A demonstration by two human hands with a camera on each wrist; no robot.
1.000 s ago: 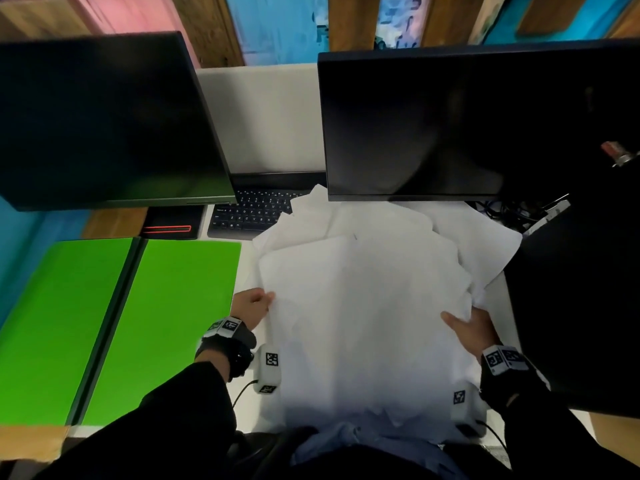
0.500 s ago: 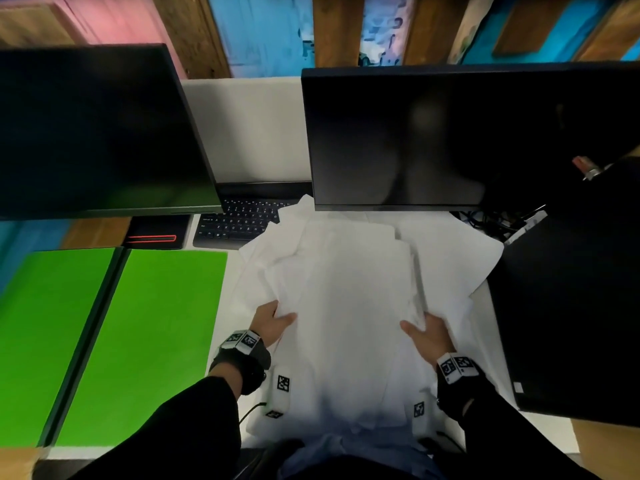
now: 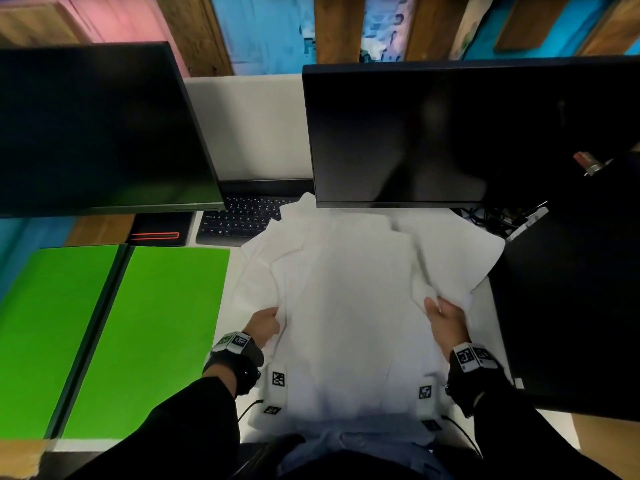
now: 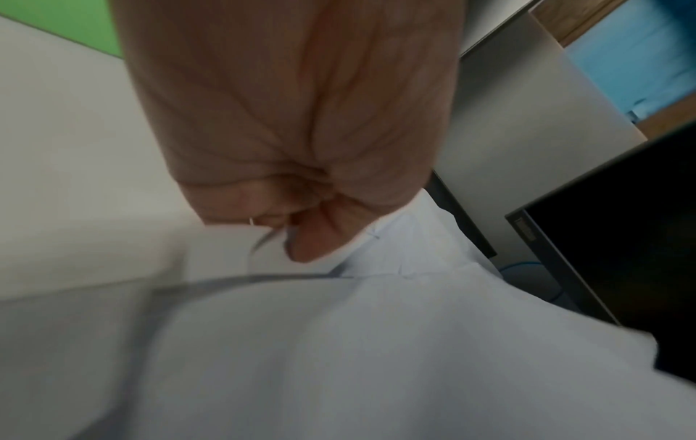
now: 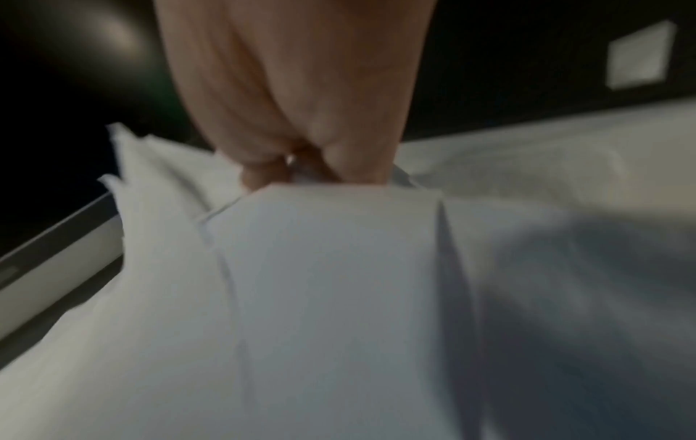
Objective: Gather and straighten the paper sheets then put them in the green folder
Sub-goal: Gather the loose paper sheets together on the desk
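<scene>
Paper sheets (image 3: 346,306) are pinched at their side edges by left hand (image 3: 265,325) and right hand (image 3: 446,318), each grip clamped.

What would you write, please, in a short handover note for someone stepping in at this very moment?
Left hand: grips the left edge of the sheets, fingers curled round it.
Right hand: grips the right edge the same way.
Sheets: a loose, uneven white pile on the desk in front of the person, corners fanning out, the far ones lying over the keyboard.
Folder: lies open and flat on the desk, left of the pile, with nothing in it.
Done: sheets partly pulled together between the hands.
Left: square the edges, then lay the stack in the folder.
</scene>
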